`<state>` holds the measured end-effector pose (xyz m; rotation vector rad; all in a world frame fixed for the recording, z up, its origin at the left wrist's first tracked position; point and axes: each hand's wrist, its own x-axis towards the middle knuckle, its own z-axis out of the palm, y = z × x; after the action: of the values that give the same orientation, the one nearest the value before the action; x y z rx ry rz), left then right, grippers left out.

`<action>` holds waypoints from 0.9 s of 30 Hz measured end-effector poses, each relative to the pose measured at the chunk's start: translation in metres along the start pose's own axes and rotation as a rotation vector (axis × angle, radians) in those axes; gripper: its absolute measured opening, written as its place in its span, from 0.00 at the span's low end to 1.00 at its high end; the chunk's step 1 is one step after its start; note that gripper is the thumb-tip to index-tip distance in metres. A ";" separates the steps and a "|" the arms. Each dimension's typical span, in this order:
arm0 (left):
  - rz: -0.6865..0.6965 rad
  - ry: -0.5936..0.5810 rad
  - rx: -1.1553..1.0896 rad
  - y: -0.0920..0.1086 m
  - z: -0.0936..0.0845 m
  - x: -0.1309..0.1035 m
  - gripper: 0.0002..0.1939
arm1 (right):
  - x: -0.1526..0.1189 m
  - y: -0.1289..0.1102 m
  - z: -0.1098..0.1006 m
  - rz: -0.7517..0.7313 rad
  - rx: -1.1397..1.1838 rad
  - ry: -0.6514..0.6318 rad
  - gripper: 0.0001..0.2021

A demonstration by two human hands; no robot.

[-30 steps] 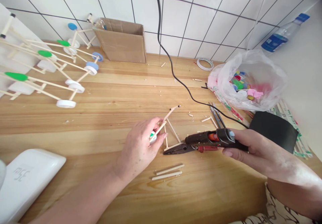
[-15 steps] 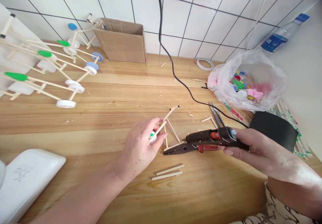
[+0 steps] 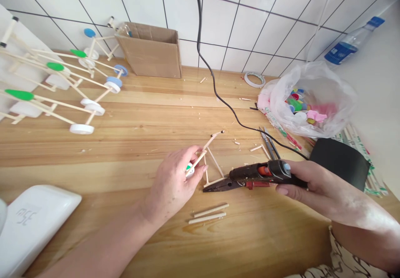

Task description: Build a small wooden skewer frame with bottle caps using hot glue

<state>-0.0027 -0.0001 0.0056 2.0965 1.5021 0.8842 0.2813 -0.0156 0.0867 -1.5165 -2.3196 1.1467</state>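
Observation:
My left hand is closed around a small frame of thin wooden sticks, its fingers and thumb pinching it near a green-and-white round piece. Handlebar-like black tips show at the frame's upper end. My right hand grips a black hot glue gun, whose nozzle meets or nearly meets the lower right corner of the frame. Below the gun lie pliers with dark jaws and red handles, partly covered by it. Two loose sticks lie nearer to me.
Several stick-built tricycle models stand at the left beside a cardboard box. A black cord crosses the table. To the right are thread snips, a plastic bag of coloured caps and a black block. A white device sits lower left.
The glue gun in my right hand has shifted slightly left, its nozzle closer to the frame's corner. My left hand and the frame have stayed in place.

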 end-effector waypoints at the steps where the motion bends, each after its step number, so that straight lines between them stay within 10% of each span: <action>1: 0.001 -0.002 -0.002 0.000 0.000 0.000 0.12 | 0.000 0.000 0.000 -0.001 -0.002 0.004 0.12; 27: 0.009 -0.014 0.004 -0.001 0.001 0.001 0.12 | 0.002 0.001 -0.003 0.047 0.092 -0.055 0.11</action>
<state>-0.0032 0.0010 0.0044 2.1101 1.4894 0.8689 0.2828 -0.0127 0.0872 -1.5331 -2.2427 1.3034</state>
